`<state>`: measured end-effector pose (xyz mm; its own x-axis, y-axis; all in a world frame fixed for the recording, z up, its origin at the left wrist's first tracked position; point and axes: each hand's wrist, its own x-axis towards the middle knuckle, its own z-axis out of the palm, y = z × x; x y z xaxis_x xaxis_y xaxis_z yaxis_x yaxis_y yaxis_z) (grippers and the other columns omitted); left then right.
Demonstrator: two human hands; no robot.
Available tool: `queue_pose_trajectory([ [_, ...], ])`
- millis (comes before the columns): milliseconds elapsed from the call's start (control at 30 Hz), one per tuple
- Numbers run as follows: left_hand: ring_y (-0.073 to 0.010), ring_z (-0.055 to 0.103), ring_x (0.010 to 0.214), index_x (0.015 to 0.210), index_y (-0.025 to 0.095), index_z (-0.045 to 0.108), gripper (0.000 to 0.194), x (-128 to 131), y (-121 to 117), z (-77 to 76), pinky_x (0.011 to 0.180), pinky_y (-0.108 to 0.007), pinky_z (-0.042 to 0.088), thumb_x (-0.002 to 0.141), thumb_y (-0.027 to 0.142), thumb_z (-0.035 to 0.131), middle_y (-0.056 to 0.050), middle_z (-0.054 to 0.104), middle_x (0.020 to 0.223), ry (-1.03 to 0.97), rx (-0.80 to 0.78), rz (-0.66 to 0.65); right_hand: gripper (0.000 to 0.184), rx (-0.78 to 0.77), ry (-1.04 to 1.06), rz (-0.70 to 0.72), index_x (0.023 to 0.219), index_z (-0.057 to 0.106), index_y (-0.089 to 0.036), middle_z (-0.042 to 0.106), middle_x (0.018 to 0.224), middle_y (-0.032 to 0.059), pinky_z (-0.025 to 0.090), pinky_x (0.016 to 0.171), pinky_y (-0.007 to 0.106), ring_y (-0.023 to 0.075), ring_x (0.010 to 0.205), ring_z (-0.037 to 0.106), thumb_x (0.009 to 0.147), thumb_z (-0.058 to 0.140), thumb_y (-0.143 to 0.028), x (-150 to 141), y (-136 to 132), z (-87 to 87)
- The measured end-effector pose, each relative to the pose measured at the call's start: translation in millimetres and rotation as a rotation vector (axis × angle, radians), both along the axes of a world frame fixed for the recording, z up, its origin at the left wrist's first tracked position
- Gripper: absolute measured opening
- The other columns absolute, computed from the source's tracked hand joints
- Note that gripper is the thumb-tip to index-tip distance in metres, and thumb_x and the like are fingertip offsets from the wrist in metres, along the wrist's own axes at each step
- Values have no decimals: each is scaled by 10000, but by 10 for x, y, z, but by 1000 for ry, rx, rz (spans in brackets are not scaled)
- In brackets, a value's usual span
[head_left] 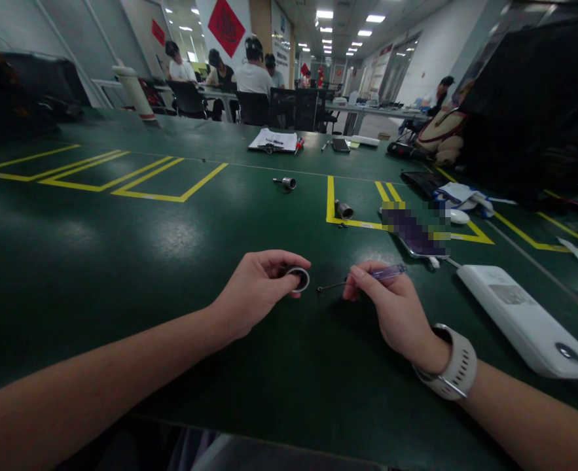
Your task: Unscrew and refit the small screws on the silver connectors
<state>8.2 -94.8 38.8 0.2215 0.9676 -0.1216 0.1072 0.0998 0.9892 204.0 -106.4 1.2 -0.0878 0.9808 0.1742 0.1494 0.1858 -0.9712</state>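
Observation:
Pinched in my left hand (264,284) is a metal ring-like part (302,279), its round opening tilted toward the right. My right hand (384,297) grips a screwdriver (389,272) with a clear purple handle. Its thin shaft points left, and a tiny dark piece (319,290) sits at the tip, a short gap from the ring. Beyond my hands, a metal cylinder with a shaft (286,183) lies on the green table. Another metal cup-shaped part (343,209) rests inside a yellow-taped corner, with small dark bits (342,226) just in front of it.
A white power bank (524,320) and a cabled phone (414,232) lie to the right. Farther back are a clipboard with paper (273,140), a dark phone (340,145) and a cloth (463,196). A black bag (529,104) stands at the right. People sit at distant desks.

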Motion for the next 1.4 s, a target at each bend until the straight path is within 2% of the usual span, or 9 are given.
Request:
queue_pose_trajectory([
  [300,-168,627,827,895,143,631,232,-6,13,-7,738,-313,519,673,81,655,-46,668,943,-105,-51,-5,292,-151,59,-134,748,595,-143,631,630,25,484,559,292,156,597,607,798,589,-430,16,104,57],
  [400,-182,617,900,886,147,613,276,-3,7,-12,780,-320,507,636,46,670,-54,658,1012,-134,-52,1,318,-138,-80,-113,755,606,-134,634,620,36,478,536,294,161,566,609,817,553,-442,19,115,116],
  [467,-175,618,885,905,148,618,304,-5,5,-19,808,-325,491,625,50,682,-47,664,981,-125,-45,-8,300,-21,-296,-61,746,620,-143,636,620,36,460,537,289,160,566,603,843,525,-410,0,65,150],
  [600,-155,623,801,926,149,630,304,-17,6,-28,818,-332,475,635,91,694,-26,674,861,-108,-69,-10,176,414,-555,1,740,603,-172,620,668,20,431,575,278,147,627,571,867,502,-240,-58,-101,144],
  [767,-175,627,877,899,156,603,288,-28,13,-27,822,-333,485,636,99,706,-42,674,963,-124,-30,35,96,625,-456,59,810,575,-179,625,723,28,449,612,294,146,659,569,852,499,-137,-69,-200,123],
  [967,-167,640,864,884,162,610,263,-24,-3,-10,810,-314,497,648,115,717,-35,684,951,-122,-40,19,160,825,-316,138,900,571,-169,654,781,59,496,664,315,166,726,616,809,490,-64,-88,-254,203],
  [1267,-152,657,760,881,165,632,250,-30,-16,-23,752,-285,505,651,134,725,-20,711,818,-120,-77,-21,126,781,-295,167,872,587,-150,650,783,68,489,672,316,165,728,608,816,498,-80,-100,-266,203],
  [1333,-152,659,748,892,163,628,257,-34,-1,-26,743,-283,503,654,140,722,-20,711,802,-95,-72,12,108,675,-237,112,819,595,-160,634,743,47,478,672,316,162,715,601,829,501,-107,-72,-254,186],
  [1400,-151,660,764,916,164,624,282,-39,18,-29,751,-279,503,653,139,721,-19,712,810,-83,-67,41,149,459,-140,31,739,590,-177,602,666,17,472,673,317,156,683,592,859,501,-179,-46,-212,148],
])
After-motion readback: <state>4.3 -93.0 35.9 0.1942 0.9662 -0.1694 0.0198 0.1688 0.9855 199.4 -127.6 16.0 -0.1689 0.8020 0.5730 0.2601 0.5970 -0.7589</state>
